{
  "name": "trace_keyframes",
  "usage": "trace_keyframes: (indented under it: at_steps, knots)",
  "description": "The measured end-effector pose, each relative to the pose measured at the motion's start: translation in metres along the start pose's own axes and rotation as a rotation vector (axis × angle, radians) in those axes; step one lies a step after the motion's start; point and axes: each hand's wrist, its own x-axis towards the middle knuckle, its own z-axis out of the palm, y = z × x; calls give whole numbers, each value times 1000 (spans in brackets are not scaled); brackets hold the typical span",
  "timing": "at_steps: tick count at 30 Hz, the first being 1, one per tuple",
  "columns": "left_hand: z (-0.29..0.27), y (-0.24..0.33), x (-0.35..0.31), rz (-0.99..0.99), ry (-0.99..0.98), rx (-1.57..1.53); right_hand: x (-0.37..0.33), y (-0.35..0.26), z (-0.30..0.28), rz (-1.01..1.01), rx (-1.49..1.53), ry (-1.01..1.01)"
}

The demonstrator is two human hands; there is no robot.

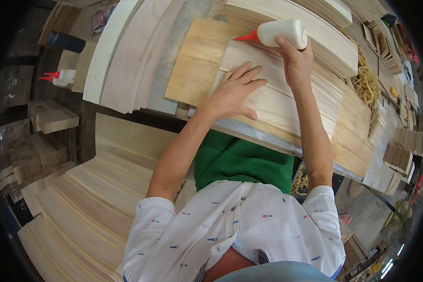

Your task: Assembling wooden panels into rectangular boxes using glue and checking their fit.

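Right hand (298, 60): clamped on a squeeze bottle (278, 33), the thumb against its side near the base.
Bottle position: tipped nearly flat above the far side of the pale boards (275, 101), its red nozzle (247, 36) pointing left; I cannot tell whether the tip touches wood.
Left hand (235, 93): palm down over the left part of the same boards, holding nothing, fingers spread apart; how firmly it presses, I cannot tell.
Under the boards: a yellowish wooden panel (190, 66), jutting out at both ends, on a grey bench top (169, 91).
Beyond the right hand: a long strip stack (326, 44), with tangled tan bands (365, 87) off its right end.
Bench left: upright-edged planks (138, 51).
Far left: white bottles (66, 76) with 2 red nozzles, near 1 dark cylinder (66, 42).
Lower left: more stacked boards (91, 202).
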Motion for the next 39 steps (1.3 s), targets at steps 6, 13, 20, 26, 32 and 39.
trace_keyframes:
  at_steps: [6,13,20,26,32,39]
  knots:
    - [1,0,-1,18,38,3,6,6,3,-45,-47,-50]
    - [-3,5,1,-33,-10,6,7,-4,11,-62,-128,-103]
    - [-4,8,2,-43,-12,-11,12,-10,-6,-114,-230,-92]
    - [-3,9,2,-76,-30,-21,4,-29,-41,-125,-311,-67]
    - [-4,12,3,-93,-51,-2,-9,-54,-85,-127,-388,-25]
    - [-7,12,3,-124,-93,37,-23,-79,-127,-134,-440,22]
